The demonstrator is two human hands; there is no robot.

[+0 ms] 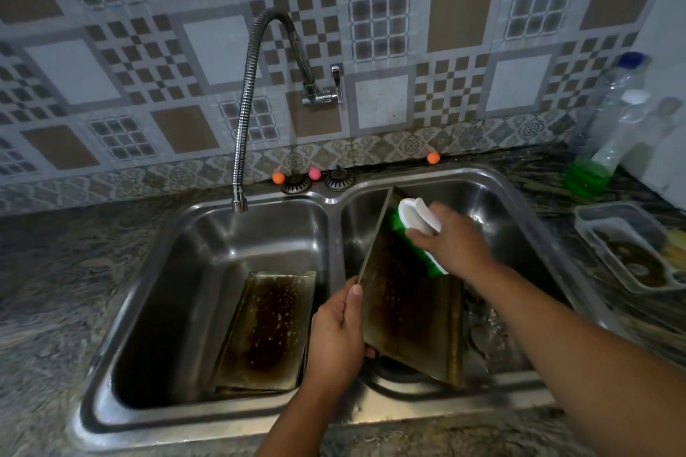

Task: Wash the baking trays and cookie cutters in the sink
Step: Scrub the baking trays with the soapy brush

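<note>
Right basin, about 3 o'clock: left hand (336,336) clamps the stained baking tray (404,302) by its near edge, tilted. Right hand (451,239) grips the scrub brush (415,230) against it. Tray likely stiff, light, wet-slippery; hold the rims.

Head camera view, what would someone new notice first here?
Probably the right hand pressing a green and white scrub brush against a stained baking tray, held tilted over the right sink basin by the left hand. A second stained tray leans in the left basin, under the flexible faucet.
</note>
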